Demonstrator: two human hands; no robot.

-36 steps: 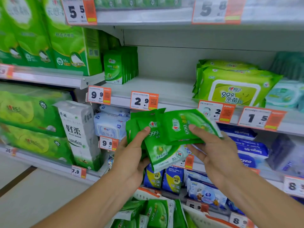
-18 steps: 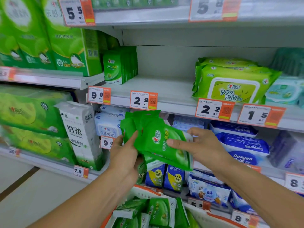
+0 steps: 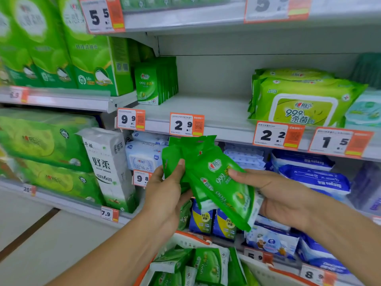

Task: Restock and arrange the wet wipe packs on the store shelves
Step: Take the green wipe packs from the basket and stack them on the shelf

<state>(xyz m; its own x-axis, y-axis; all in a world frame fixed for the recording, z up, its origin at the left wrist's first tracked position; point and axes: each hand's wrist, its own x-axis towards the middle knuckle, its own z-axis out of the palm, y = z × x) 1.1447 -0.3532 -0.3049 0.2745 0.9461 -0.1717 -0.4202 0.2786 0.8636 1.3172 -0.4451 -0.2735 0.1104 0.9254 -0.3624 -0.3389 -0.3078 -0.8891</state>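
Note:
I hold a bunch of small green wet wipe packs (image 3: 214, 182) in front of the shelves, below the 2.9 price tag (image 3: 186, 124). My left hand (image 3: 167, 190) grips the packs' upper left ends with the thumb on top. My right hand (image 3: 274, 195) holds the lower right ends, thumb across the front pack. A row of the same green packs (image 3: 153, 83) stands upright at the left of the middle shelf (image 3: 210, 112). More green packs (image 3: 198, 267) lie in an orange-rimmed basket (image 3: 191, 238) below my arms.
Large green wipe packs (image 3: 299, 98) lie at the right of the middle shelf, with bare shelf between them and the upright row. Tissue bundles (image 3: 61, 48) fill the left shelves. Blue and white wipe packs (image 3: 309, 176) sit on the lower shelves.
The bunch of packs has dropped lower and tilted so it slopes down to the right. My right hand has shifted from the top pack to the bunch's lower right end.

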